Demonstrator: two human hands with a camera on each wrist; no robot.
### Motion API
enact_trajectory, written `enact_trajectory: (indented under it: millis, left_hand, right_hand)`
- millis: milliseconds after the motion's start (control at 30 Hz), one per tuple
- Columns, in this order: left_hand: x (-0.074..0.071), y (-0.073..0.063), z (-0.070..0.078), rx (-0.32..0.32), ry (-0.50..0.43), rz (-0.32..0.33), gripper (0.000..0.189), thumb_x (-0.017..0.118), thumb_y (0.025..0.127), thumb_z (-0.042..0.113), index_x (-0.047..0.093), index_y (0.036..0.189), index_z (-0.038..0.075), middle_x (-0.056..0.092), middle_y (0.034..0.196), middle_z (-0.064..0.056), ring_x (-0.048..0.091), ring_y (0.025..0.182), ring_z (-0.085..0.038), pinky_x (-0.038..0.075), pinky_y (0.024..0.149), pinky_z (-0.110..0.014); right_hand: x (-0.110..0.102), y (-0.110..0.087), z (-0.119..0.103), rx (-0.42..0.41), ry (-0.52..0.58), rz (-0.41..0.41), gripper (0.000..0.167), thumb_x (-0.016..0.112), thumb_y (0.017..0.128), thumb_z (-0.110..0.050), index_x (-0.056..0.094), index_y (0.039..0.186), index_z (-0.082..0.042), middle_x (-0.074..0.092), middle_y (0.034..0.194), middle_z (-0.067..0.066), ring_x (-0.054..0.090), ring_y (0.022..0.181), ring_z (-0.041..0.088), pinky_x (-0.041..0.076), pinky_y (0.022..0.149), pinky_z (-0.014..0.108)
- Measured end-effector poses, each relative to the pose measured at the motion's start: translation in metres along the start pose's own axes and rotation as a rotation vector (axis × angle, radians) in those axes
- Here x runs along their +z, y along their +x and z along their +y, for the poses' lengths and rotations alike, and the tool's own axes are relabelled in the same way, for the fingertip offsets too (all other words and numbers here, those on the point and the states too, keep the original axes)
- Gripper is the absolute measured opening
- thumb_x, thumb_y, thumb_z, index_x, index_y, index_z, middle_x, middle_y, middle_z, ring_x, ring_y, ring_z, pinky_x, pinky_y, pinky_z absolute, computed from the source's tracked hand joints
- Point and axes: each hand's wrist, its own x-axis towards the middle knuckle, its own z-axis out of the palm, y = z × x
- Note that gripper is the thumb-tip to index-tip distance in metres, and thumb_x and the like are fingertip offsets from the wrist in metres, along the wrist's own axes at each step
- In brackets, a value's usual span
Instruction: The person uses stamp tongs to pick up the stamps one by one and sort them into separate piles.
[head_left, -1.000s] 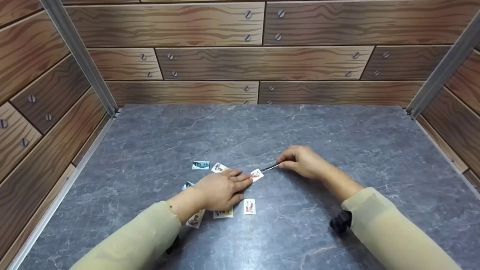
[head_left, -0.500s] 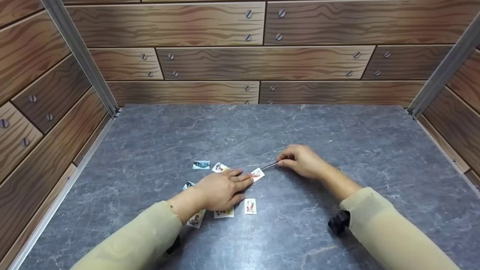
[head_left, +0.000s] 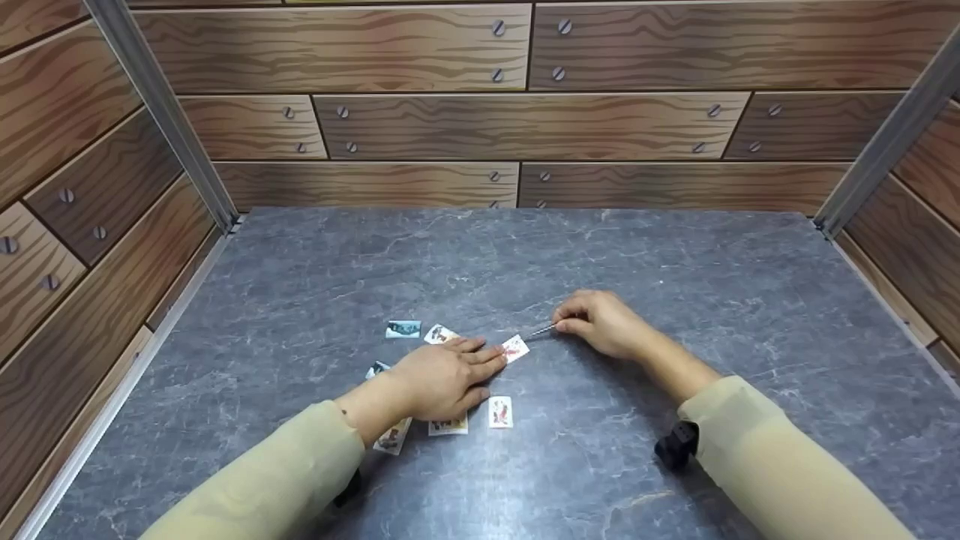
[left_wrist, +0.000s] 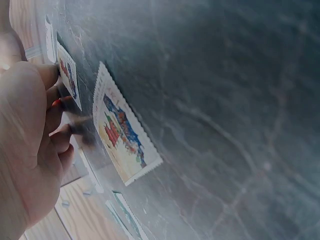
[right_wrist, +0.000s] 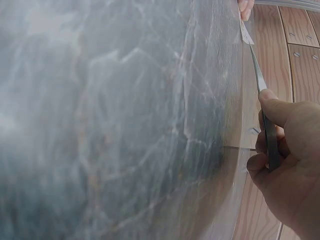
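With its fingers stretched out, my left hand lies low over the table, fingertips touching the left edge of a white-bordered postage stamp. My right hand pinches a pair of slim metal tweezers between thumb and fingers. The tweezers' tips meet the far right edge of that same stamp; whether they grip it is too small to tell. Nearest my left hand in the left wrist view is a stamp with a perforated edge and a colourful picture. Some stamps are partly hidden beneath my left hand and wrist.
Another small stamp lies in front of the hands. Around my left hand are a blue stamp, a tilted stamp and more stamps. Wood-patterned walls border the grey marbled table.
The tweezers look narrower from above than a second ago, and less of their dark side shows. Both hands and the stamps stay almost where they were.
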Motion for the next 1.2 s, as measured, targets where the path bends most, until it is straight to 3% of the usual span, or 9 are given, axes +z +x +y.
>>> enact_trajectory:
  millis: [267, 700, 900, 1200]
  left_hand:
    - [0.002, 0.001, 0.000, 0.006, 0.016, 0.002, 0.059, 0.040, 0.114, 0.040, 0.034, 0.168, 0.015, 0.032, 0.172, -0.001, 0.031, 0.157, -0.032, 0.024, 0.129, -0.043]
    - [0.000, -0.001, -0.002, 0.058, 0.083, 0.096, 0.058, 0.041, 0.114, 0.037, 0.039, 0.165, 0.009, 0.039, 0.168, -0.010, 0.038, 0.154, -0.035, 0.024, 0.129, -0.046]
    - [-0.002, -0.014, 0.001, 0.098, 0.085, 0.141, 0.058, 0.038, 0.115, 0.038, 0.040, 0.164, 0.008, 0.039, 0.168, -0.009, 0.036, 0.155, -0.035, 0.024, 0.129, -0.045]
    - [0.005, -0.046, 0.013, 0.200, 0.104, 0.197, 0.057, 0.040, 0.114, 0.039, 0.046, 0.161, 0.006, 0.045, 0.164, -0.011, 0.038, 0.154, -0.035, 0.027, 0.127, -0.046]
  right_hand:
    - [0.001, -0.003, -0.001, 0.048, -0.007, -0.004, 0.005, 0.076, 0.097, -0.010, 0.079, 0.096, -0.008, 0.072, 0.098, 0.003, 0.066, 0.097, 0.025, 0.054, 0.093, 0.051]
    - [-0.002, -0.006, 0.001, 0.040, -0.013, 0.022, 0.005, 0.075, 0.098, -0.010, 0.079, 0.097, -0.007, 0.074, 0.101, 0.005, 0.068, 0.100, 0.028, 0.053, 0.096, 0.053]
    - [-0.007, -0.009, 0.002, 0.072, -0.009, 0.047, 0.006, 0.075, 0.097, -0.010, 0.081, 0.100, -0.008, 0.076, 0.106, 0.007, 0.069, 0.106, 0.032, 0.052, 0.101, 0.056]
    - [-0.014, -0.013, 0.004, 0.101, -0.002, 0.064, 0.010, 0.075, 0.097, -0.008, 0.082, 0.104, -0.005, 0.074, 0.101, 0.007, 0.068, 0.099, 0.028, 0.054, 0.094, 0.053]
